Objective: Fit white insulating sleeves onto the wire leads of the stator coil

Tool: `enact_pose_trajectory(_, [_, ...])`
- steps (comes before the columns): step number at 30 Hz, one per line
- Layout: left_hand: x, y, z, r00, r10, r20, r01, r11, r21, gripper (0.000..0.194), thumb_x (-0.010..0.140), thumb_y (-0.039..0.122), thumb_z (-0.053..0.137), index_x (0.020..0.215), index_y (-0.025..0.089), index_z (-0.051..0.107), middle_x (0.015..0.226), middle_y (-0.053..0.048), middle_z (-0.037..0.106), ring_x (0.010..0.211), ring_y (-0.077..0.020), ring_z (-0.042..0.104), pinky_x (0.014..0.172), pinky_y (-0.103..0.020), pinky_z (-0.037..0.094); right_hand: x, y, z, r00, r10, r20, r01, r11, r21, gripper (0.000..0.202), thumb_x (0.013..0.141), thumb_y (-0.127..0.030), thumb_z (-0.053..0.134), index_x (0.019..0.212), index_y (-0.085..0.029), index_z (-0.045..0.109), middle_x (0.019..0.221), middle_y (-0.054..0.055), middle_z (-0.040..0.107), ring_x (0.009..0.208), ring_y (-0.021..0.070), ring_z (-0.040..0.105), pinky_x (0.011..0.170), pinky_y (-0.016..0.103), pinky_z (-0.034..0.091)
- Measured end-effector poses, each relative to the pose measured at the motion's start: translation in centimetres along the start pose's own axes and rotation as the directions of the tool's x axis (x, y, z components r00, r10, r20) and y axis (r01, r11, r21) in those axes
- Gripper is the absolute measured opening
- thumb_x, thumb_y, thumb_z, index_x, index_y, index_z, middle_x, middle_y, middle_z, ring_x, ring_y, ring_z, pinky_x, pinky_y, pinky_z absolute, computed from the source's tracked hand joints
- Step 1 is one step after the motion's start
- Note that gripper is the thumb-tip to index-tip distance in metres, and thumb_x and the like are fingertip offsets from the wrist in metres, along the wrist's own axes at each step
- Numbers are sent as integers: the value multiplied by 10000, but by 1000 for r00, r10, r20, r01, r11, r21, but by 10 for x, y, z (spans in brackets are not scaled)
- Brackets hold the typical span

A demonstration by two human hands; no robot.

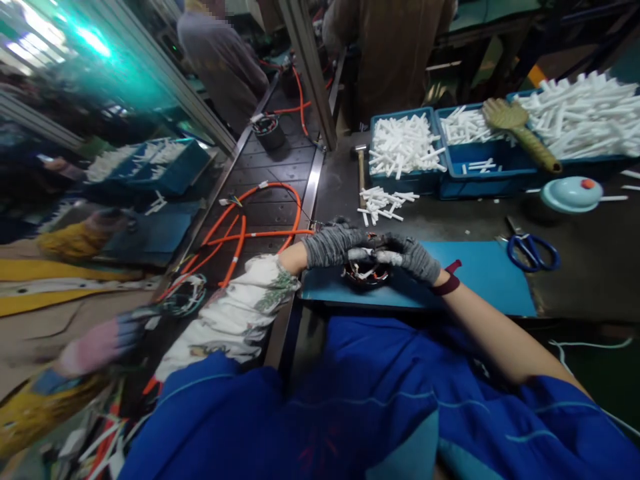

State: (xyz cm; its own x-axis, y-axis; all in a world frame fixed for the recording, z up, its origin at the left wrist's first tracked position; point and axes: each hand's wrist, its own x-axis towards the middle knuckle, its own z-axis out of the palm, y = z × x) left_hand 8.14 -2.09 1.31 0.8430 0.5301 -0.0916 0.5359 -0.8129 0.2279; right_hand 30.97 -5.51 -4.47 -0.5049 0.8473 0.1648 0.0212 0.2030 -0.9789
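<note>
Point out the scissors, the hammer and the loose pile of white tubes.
scissors (pixel 533 252), head view, on the blue handles.
hammer (pixel 361 175), head view, on the wooden handle.
pile of white tubes (pixel 384 201), head view, on its middle.

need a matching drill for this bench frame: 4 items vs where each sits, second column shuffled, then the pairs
Items:
1. scissors
2. hammer
3. brush
4. round wound part

Places:
A. lying across the blue bins
B. under both gloved hands, on the blue mat
C. on the bench right of the mat's far corner
D. on the bench left of the bins, by the loose white tubes

Pairs: 1-C, 2-D, 3-A, 4-B
</note>
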Motion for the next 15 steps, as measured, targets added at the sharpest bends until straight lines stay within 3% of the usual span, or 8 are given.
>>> enact_pose_trajectory(4, [-8,12,8,992,-125,-30,126,991,37,364,1005,365,516,1309,216,651,1129,-74,737,1021,-208,654,966,-373,473,3,2,-7,997,15,79,-18,999,32,384,816,-452,763,1129,-230,758,1129,39,778,1049,242,723,958,400,566])
enact_pose_trajectory(8, [-20,19,-4,975,-205,-91,220,950,223,245,991,318,531,1064,225,746,958,-51,751,1092,-265,624,1086,-523,386,5,2,-7,998,34,60,-36,999,22,396,820,-468,748,1147,-245,767,1162,32,771,1080,244,716,992,407,549])
enact_pose_trajectory(10, [-26,18,-9,966,-236,-109,255,940,228,243,988,302,527,994,202,749,923,-62,746,1083,-273,628,1069,-522,406,6,2,-6,998,54,30,-54,999,8,375,833,-464,735,1134,-243,774,1148,30,776,1064,237,721,979,394,552])
enact_pose_trajectory(12, [-32,15,-8,961,-260,-92,270,955,124,255,984,329,532,985,182,741,913,-66,743,1012,-255,653,1006,-468,470,7,1,-7,997,69,45,-68,998,-17,359,850,-454,719,1128,-234,776,1124,31,783,1032,225,727,943,372,562])
enact_pose_trajectory(15, [-38,13,7,954,-289,-78,273,947,-167,293,1004,355,487,1037,187,726,891,-37,740,872,-199,678,885,-374,539,10,-2,-9,988,99,120,-89,992,-89,360,856,-450,712,1122,-216,776,1059,35,796,963,213,737,857,340,578])
